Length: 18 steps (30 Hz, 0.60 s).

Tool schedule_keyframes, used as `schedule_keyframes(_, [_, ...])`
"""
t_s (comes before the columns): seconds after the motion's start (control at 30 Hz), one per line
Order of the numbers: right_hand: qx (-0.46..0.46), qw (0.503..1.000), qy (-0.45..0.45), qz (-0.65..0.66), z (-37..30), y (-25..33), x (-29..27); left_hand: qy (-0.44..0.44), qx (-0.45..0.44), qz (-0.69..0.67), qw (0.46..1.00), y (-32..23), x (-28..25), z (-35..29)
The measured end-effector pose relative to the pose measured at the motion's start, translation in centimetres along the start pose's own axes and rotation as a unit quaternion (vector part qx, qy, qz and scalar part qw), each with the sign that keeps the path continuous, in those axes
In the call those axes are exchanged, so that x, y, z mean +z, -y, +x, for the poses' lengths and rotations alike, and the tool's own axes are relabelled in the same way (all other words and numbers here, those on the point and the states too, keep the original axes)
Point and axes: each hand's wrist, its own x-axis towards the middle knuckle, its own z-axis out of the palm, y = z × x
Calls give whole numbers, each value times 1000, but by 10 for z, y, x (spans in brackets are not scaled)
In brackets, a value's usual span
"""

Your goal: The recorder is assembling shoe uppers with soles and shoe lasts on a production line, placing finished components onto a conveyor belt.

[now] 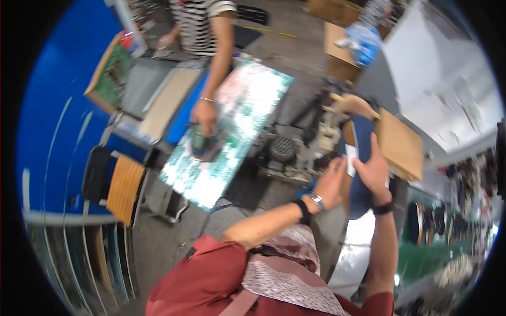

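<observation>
A long, dark blue, shoe-shaped piece [362, 131] with a white patch and a tan side stands upright in front of me. My right hand [373, 171] wraps around its right side, thumb across the blue face. Against its lower left side rests my left hand [331, 187], its fingers closed on the edge. Whether it is a whole shoe or only a sole, I cannot tell. Just beyond its far end is a machine [329, 126] with a rounded tan part [356, 104].
A cardboard box [401, 145] sits right of my hands. Below the machine is a motor [283, 149]. Ahead left, a person in a striped top [197, 23] holds a green tool on a paint-smeared board [253, 100]. A slatted chair [125, 184] and shoe racks [429, 224] flank me.
</observation>
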Motion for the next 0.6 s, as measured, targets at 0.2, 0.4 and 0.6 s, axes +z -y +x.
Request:
schedule_keyframes(0.2, [-26, 999, -47, -6, -43, -3, -4, 35, -61, -88, 994, 9, 4, -30])
schedule_keyframes(0.4, [-29, 999, -23, 28, -45, 6, -10, 94, -443, -426, 784, 21, 34, -37])
schedule_keyframes(0.6, [-30, 995, -93, 35, -60, 18, 2, 10, -476, -545, 690, -2, 66, -3])
